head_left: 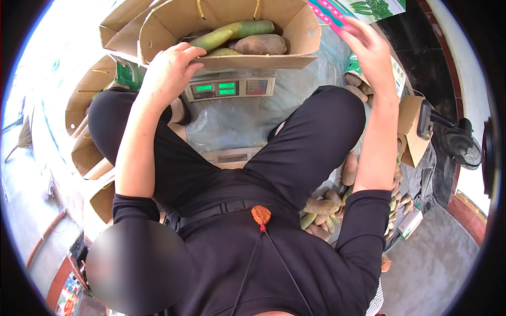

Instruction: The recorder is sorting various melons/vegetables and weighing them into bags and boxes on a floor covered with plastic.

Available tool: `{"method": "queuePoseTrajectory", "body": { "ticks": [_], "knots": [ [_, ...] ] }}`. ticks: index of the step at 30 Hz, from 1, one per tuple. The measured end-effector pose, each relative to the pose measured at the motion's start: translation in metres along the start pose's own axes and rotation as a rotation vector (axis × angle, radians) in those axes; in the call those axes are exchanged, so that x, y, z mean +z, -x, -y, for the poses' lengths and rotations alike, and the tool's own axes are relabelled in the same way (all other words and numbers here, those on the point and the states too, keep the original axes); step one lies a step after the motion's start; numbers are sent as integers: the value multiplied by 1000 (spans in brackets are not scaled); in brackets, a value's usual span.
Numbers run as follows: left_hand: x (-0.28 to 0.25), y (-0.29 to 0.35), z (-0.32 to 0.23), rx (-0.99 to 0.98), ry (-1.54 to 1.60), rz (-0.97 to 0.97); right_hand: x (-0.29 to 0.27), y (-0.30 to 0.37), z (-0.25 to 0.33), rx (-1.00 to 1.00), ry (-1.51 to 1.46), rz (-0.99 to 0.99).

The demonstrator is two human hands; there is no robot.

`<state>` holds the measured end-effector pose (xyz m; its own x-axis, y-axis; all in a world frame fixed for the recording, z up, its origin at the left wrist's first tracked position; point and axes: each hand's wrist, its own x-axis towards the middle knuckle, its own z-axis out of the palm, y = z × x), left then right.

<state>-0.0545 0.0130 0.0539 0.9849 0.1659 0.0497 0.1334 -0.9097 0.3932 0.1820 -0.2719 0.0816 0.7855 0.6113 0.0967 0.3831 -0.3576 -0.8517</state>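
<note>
The left hand (176,66) is at the left part of the near edge of the open brown cardboard box (258,62), half curled, fingers over the rim and thumb outside, the cardboard wall caught between them. And the right hand (373,52) is up beyond the box's near right corner, partly open, fingers bent around the near end of a pink-and-teal patterned flat strip (328,15); whether they have closed on it, one cannot tell from here!

Now the box itself: it lies ahead of the person, between the two hands, its long axis running left to right, seemingly perched on the pale electronic scale with green-lit displays (230,88). The left hand is clearly nearer, right on the rim, while the right stands apart, off the right edge.

Inside, toward the near edge, a long, bent green radish (232,32) stretches left to right, its right end tipped toward the far edge and its left end just beside the left fingertips; touching or not, that is hard to call. Closer to the right edge sits a stout, brown, earth-smeared root (262,45), well apart from both hands. Below, a crinkled clear plastic sheet (226,128) spreads between the person's knees
</note>
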Motion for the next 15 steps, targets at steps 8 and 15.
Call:
{"method": "queuePoseTrajectory", "body": {
  "ticks": [8,15],
  "knots": [
    [2,-3,-7,19,-19,-15,-39,149,-185,314,78,-185],
    [4,-5,-13,0,2,-14,15,260,-255,519,-56,-234]
  ]
}}
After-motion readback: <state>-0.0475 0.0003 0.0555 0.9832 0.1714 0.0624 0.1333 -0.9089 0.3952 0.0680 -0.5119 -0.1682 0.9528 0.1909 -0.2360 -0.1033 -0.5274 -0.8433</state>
